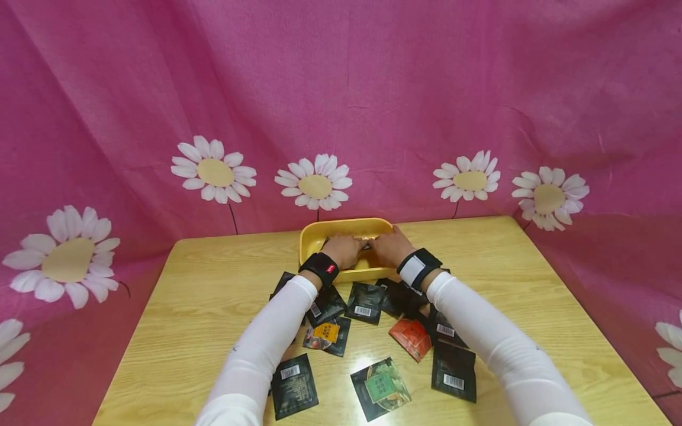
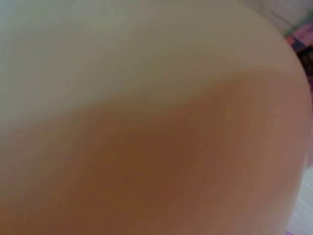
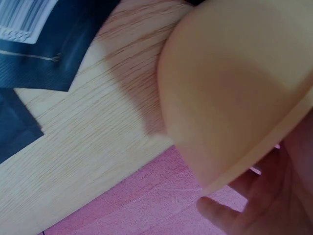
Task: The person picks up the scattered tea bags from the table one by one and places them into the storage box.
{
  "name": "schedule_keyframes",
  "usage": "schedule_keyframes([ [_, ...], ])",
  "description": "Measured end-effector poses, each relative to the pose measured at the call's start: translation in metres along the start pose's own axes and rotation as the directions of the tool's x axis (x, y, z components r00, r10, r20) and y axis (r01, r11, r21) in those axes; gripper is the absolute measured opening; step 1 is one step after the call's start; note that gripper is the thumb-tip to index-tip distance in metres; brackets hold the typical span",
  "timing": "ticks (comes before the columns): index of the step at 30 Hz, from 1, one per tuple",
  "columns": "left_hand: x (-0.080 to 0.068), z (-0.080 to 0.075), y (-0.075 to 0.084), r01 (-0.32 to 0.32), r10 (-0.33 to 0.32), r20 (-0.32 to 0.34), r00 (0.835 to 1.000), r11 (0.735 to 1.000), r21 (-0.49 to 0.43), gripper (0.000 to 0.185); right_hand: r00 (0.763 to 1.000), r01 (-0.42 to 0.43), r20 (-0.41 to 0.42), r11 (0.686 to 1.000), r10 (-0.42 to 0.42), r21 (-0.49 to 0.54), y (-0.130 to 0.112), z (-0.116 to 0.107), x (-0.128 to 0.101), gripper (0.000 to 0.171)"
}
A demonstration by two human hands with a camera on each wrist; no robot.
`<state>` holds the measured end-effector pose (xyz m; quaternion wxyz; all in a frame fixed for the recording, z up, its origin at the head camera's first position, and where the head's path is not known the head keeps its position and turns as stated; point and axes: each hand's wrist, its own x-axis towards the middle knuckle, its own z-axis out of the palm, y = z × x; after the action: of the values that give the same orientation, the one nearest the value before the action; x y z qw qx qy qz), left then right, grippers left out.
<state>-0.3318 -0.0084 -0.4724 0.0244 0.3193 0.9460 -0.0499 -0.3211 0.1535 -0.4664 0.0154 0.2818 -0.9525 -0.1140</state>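
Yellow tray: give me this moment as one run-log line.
left hand: inside yellow tray | right hand: inside tray, meeting left | grip: unclear | dark sachets: scattered on wooden table | orange sachet: on table

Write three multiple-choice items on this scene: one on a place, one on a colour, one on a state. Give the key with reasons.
1. Where does the yellow tray stand?
A. at the table's far edge, by the pink cloth
B. at the table's near edge
C. on the floor

2. What colour is the one sachet that differs from the dark ones?
A. white
B. orange-red
C. blue

3. How are the two hands placed?
A. both flat on the table
B. both raised in the air
C. both over the tray, side by side

Key: 1 A, the tray sits beyond the sachets near the cloth. 2 B, it lies among the black packets. 3 C, the left hand and right hand meet inside the tray's rim.
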Motion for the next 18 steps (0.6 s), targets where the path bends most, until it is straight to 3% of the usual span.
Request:
schedule_keyframes([
  [6,-0.001,-0.001,-0.001,0.011,-0.006,0.102,0.995,0.999,-0.052,0.056,0.997,-0.018,0.082,0.995,0.010,0.094,0.003,-0.004,0.003,0.035],
  [9,0.000,-0.005,-0.003,0.000,0.011,0.119,0.993,0.996,-0.092,0.064,0.995,-0.020,0.096,0.993,0.009,0.116,0.007,-0.012,0.003,0.048],
  [15,-0.009,-0.028,-0.008,-0.004,0.014,0.066,0.998,0.990,-0.138,0.072,0.996,-0.049,0.077,0.987,0.037,0.153,0.017,-0.041,-0.005,0.078],
  [18,-0.025,-0.044,-0.006,-0.002,0.001,-0.003,1.000,0.990,-0.144,0.077,0.997,-0.066,0.039,0.975,0.059,0.213,0.019,-0.055,-0.019,0.091],
])
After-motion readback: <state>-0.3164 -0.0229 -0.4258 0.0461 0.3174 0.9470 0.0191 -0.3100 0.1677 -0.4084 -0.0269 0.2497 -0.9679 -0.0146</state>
